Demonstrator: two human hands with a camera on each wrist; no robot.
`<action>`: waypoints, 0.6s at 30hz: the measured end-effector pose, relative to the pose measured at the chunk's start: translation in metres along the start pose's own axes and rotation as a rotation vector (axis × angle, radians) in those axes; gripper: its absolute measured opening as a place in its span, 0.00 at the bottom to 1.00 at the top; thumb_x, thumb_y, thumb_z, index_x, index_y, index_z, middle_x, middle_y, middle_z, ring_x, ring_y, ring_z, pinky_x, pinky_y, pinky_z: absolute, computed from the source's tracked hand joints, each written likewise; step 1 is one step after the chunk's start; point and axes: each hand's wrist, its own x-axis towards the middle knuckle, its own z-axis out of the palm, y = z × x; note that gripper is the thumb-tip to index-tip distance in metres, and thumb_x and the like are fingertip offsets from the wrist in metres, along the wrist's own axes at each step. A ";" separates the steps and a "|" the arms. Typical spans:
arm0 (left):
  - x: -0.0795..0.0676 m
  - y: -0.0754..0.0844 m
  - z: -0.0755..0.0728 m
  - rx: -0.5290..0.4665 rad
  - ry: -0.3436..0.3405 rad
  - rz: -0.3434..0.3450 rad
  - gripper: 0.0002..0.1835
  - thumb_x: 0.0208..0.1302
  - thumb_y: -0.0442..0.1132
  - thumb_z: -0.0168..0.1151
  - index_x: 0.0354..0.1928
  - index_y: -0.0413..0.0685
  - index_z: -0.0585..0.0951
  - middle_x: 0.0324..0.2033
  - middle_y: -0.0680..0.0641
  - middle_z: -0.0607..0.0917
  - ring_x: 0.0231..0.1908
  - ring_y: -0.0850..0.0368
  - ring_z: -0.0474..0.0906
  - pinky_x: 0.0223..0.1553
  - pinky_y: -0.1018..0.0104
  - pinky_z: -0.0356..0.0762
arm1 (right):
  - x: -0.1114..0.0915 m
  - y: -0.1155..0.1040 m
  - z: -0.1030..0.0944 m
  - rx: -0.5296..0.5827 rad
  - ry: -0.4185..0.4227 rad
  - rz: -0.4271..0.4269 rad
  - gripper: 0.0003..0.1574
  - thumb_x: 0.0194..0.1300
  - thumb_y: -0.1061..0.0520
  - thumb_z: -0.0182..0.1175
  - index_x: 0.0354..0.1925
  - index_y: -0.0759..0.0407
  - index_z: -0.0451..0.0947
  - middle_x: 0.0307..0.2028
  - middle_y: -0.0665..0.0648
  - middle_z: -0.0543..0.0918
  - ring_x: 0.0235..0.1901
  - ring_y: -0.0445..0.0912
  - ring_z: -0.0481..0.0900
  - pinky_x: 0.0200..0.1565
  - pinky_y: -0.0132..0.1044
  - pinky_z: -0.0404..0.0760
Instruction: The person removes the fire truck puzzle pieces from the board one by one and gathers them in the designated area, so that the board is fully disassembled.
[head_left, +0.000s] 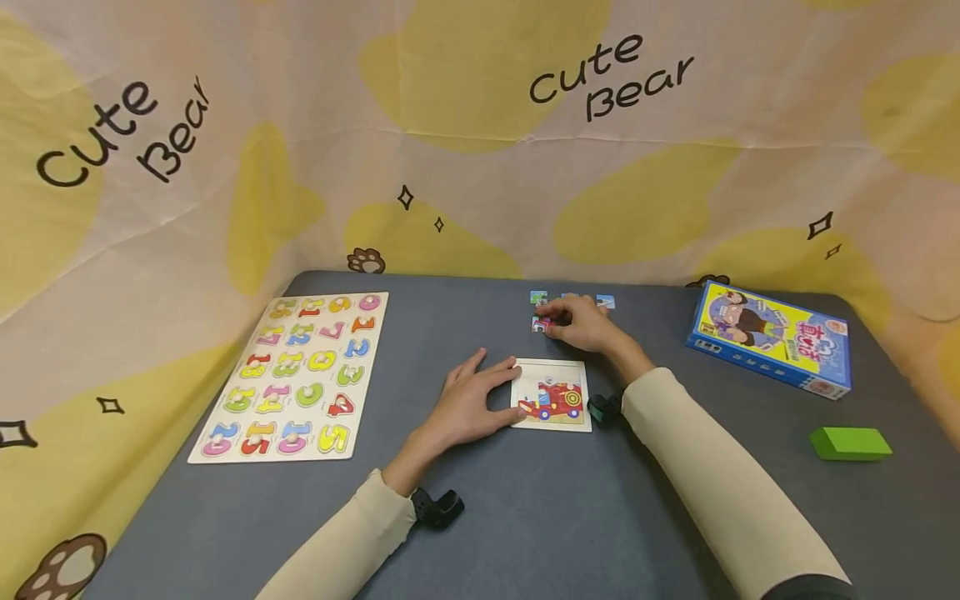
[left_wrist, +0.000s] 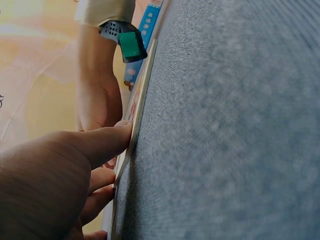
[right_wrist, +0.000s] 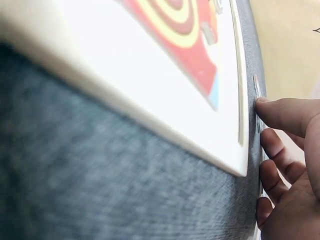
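A small wooden puzzle board (head_left: 551, 422) with a red vehicle picture lies flat on the grey table. My left hand (head_left: 471, 402) rests at its left side, thumb and fingertips spread along the edge; in the left wrist view the thumb (left_wrist: 107, 142) touches that edge. Beyond the board, my right hand (head_left: 581, 323) pinches a small pink puzzle piece (head_left: 539, 324) low at the tabletop, its fingers curled. A green-and-blue puzzle piece (head_left: 538, 297) lies just behind it. Another blue puzzle piece (head_left: 606, 302) lies to the right, and one between is partly hidden by the hand.
A white number board (head_left: 318, 421) with colourful numerals lies at the left. At the right are a blue-and-yellow box (head_left: 772, 337) and a green block (head_left: 851, 444). A printed cloth (head_left: 465, 167) hangs behind the table.
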 end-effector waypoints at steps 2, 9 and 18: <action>0.000 0.000 0.000 0.000 -0.002 0.001 0.35 0.62 0.54 0.70 0.71 0.55 0.75 0.74 0.53 0.70 0.80 0.38 0.47 0.75 0.34 0.46 | -0.001 0.001 0.000 0.006 0.016 0.013 0.22 0.64 0.59 0.68 0.57 0.57 0.84 0.50 0.62 0.85 0.49 0.57 0.74 0.57 0.61 0.60; 0.002 0.000 -0.001 0.002 -0.004 -0.001 0.35 0.62 0.54 0.70 0.71 0.54 0.75 0.75 0.52 0.70 0.80 0.38 0.47 0.75 0.34 0.46 | -0.007 0.003 -0.003 0.014 0.067 0.078 0.21 0.62 0.53 0.72 0.52 0.56 0.86 0.48 0.62 0.83 0.49 0.57 0.73 0.55 0.64 0.55; 0.002 0.000 0.000 0.012 -0.004 -0.001 0.35 0.61 0.53 0.71 0.70 0.54 0.76 0.74 0.53 0.71 0.80 0.38 0.48 0.75 0.34 0.46 | -0.005 0.000 0.001 -0.019 0.094 0.138 0.17 0.62 0.50 0.72 0.48 0.56 0.86 0.48 0.61 0.83 0.49 0.57 0.70 0.58 0.66 0.54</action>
